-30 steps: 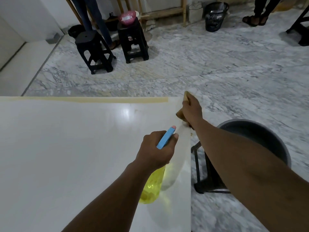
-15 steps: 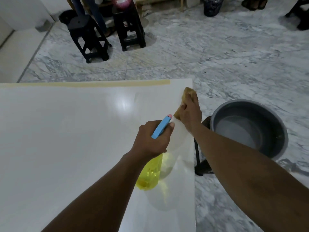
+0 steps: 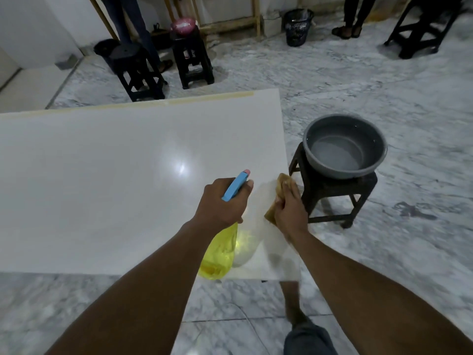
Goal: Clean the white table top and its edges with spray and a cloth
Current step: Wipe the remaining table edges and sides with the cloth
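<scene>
At right table (image 3: pixel 102 175) edge, cloth (image 3: pixel 283 185)

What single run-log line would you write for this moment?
left hand: holds spray bottle | right hand: grips cloth at right edge of table | basin: on stool beside table

We see a glossy white desk (image 3: pixel 102 188) standing on a grey marble floor (image 3: pixel 384 85). A tan strip (image 3: pixel 153 103) runs along its far edge; a brown cloth (image 3: pixel 283 184) sits pressed at its right edge.
</scene>
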`<state>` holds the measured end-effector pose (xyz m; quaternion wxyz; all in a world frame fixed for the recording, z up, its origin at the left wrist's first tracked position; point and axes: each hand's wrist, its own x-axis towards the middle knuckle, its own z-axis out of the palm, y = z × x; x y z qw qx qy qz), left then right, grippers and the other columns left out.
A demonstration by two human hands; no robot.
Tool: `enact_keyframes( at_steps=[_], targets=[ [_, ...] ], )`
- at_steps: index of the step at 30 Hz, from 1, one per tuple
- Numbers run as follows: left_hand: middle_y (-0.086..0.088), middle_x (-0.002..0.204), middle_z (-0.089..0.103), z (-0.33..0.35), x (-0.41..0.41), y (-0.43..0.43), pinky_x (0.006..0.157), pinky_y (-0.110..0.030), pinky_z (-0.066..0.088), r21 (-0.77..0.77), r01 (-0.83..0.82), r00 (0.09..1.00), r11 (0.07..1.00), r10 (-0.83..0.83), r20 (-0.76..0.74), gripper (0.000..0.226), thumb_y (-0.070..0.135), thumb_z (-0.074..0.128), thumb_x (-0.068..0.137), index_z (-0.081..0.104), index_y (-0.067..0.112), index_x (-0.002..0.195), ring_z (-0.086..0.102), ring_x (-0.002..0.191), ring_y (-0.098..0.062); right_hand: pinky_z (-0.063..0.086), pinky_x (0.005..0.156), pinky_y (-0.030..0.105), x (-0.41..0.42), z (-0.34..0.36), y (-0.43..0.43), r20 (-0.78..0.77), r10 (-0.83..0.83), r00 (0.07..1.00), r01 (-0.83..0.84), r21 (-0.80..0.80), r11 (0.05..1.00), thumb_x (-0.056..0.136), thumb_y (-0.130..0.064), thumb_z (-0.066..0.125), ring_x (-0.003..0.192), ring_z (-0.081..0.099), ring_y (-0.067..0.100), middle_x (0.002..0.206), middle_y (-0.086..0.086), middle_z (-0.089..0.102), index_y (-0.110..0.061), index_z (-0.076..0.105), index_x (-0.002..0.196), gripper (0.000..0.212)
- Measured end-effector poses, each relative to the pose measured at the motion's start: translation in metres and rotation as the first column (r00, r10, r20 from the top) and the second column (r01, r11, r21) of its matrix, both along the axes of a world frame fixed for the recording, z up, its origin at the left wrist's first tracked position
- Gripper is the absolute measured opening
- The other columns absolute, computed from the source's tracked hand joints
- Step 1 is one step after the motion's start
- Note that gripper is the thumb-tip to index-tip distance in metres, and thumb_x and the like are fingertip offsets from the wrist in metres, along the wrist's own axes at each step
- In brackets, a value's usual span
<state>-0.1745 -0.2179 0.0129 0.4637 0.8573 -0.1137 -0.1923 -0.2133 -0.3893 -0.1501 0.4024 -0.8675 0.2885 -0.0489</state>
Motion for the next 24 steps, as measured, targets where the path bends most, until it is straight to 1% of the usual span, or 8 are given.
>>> enact_keyframes(
  at_steps=[5,11,14,16,18,21,22,24],
  targets=[
    [-0.027,0.107,0.073,-0.001,-0.091,0.052,0.053,-0.018,0.059,-0.031,0.01,0.998,0.999,-0.011,-0.064,0.009,0.039,0.067,0.103,0.071,0.033,0.108,0.068,0.075,-0.02,0.041,0.108,0.043,-0.111,0.004,0.054,0.022,-0.033,0.999,0.032,0.035,0.999,0.101,-0.019,0.044,0.146,0.032,0.02,0.165,-0.008,0.015,-0.024,0.027,0.155,0.057],
    [-0.009,0.083,0.068,-0.005,-0.162,0.091,0.063,-0.039,0.069,0.012,0.032,0.996,0.999,-0.031,-0.089,0.028,0.04,0.066,0.103,0.075,0.028,0.126,0.069,0.052,-0.018,0.037,0.11,0.03,-0.209,0.007,0.098,0.079,-0.094,0.992,0.084,0.12,0.989,0.099,-0.007,0.048,0.142,0.039,0.015,0.16,-0.009,0.03,-0.026,0.042,0.149,0.054],
    [-0.008,0.08,0.067,0.004,-0.18,0.099,0.064,-0.039,0.068,0.009,0.059,0.995,0.998,-0.058,-0.082,0.023,0.039,0.065,0.104,0.076,0.026,0.119,0.069,0.049,-0.019,0.036,0.104,0.019,-0.238,0.032,0.101,0.06,-0.129,0.99,0.109,0.273,0.956,0.099,-0.006,0.044,0.127,0.051,0.011,0.145,-0.012,0.049,-0.026,0.054,0.141,0.048],
    [-0.009,0.079,0.067,0.012,-0.186,0.101,0.061,-0.038,0.068,0.007,0.057,0.996,0.998,-0.057,-0.067,0.025,0.04,0.066,0.103,0.077,0.021,0.115,0.068,0.051,-0.019,0.044,0.096,0.026,-0.242,0.058,0.094,-0.051,-0.17,0.984,0.176,0.405,0.897,0.098,-0.011,0.046,0.111,0.058,0.018,0.136,-0.002,0.06,-0.03,0.061,0.13,0.04],
    [-0.008,0.081,0.066,0.018,-0.187,0.098,0.058,-0.034,0.067,0.006,0.06,0.996,0.998,-0.059,-0.059,0.03,0.041,0.067,0.102,0.078,0.018,0.119,0.067,0.053,-0.018,0.051,0.091,0.036,-0.244,0.082,0.085,-0.202,-0.193,0.96,0.274,0.555,0.786,0.091,-0.023,0.056,0.099,0.061,0.025,0.121,0.005,0.066,-0.033,0.061,0.123,0.034],
    [-0.016,0.09,0.071,0.036,-0.192,0.091,0.059,-0.03,0.066,0.007,0.095,0.994,0.995,-0.095,-0.047,0.031,0.042,0.067,0.102,0.078,0.018,0.12,0.066,0.055,-0.017,0.056,0.09,0.042,-0.257,0.108,0.067,-0.204,-0.348,0.915,0.309,0.909,0.28,0.085,-0.03,0.06,0.096,0.068,0.034,0.111,0.017,0.072,-0.014,0.067,0.122,0.041],
    [-0.02,0.095,0.073,0.041,-0.192,0.088,0.059,-0.026,0.065,0.008,0.112,0.993,0.994,-0.112,-0.036,0.029,0.042,0.067,0.102,0.078,0.019,0.116,0.067,0.056,-0.017,0.056,0.086,0.041,-0.26,0.119,0.063,-0.18,-0.394,0.902,0.258,0.953,0.157,0.088,-0.035,0.058,0.093,0.07,0.034,0.108,0.018,0.073,-0.009,0.069,0.12,0.043],
    [-0.025,0.102,0.075,0.052,-0.192,0.082,0.054,-0.014,0.057,0.013,0.143,0.99,0.99,-0.142,-0.01,0.018,0.04,0.066,0.103,0.076,0.026,0.105,0.068,0.061,-0.019,0.058,0.08,0.038,-0.26,0.136,0.056,-0.124,-0.433,0.893,0.158,0.986,0.043,0.095,-0.047,0.051,0.084,0.072,0.032,0.102,0.019,0.074,-0.006,0.071,0.115,0.05]
  ],
)
